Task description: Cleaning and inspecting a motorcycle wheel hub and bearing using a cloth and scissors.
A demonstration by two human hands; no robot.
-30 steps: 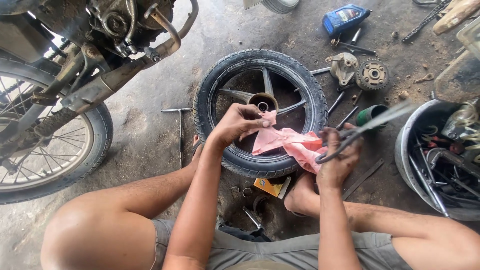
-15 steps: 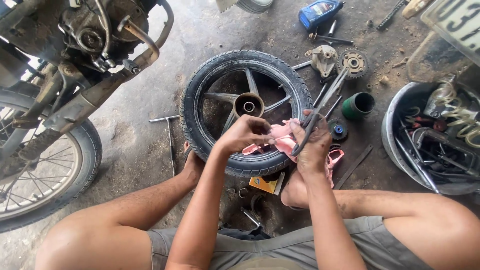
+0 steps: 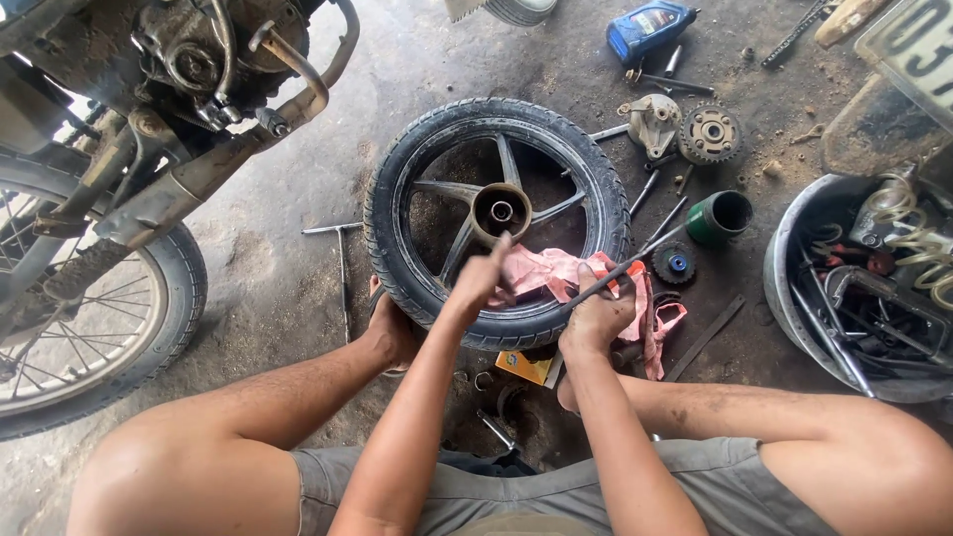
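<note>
A black motorcycle wheel (image 3: 397, 199) with cast spokes lies flat on the concrete floor in front of me, its hub (image 3: 499, 210) facing up. My left hand (image 3: 484, 283) sits over the near side of the rim and pinches a pink rag (image 3: 556, 270) that drapes across the tyre. Just to the right, my right hand (image 3: 596, 320) grips a long thin metal tool (image 3: 645, 253). The tool's shaft slants up and to the right, and part of the rag hangs beside that hand. Both forearms reach in from my knees.
A motorcycle with a spoked wheel (image 3: 89, 328) and exhaust pipe (image 3: 179, 194) stands at the left. A T-handle wrench (image 3: 340, 260) lies left of the tyre. Right of it are a sprocket (image 3: 710, 132), green cup (image 3: 720, 216), blue bottle (image 3: 645, 25) and a metal basin (image 3: 794, 298) of tools.
My right hand has swung the metal tool down from the right and now sits at the tyre beside my left hand. The rag has bunched up between both hands.
</note>
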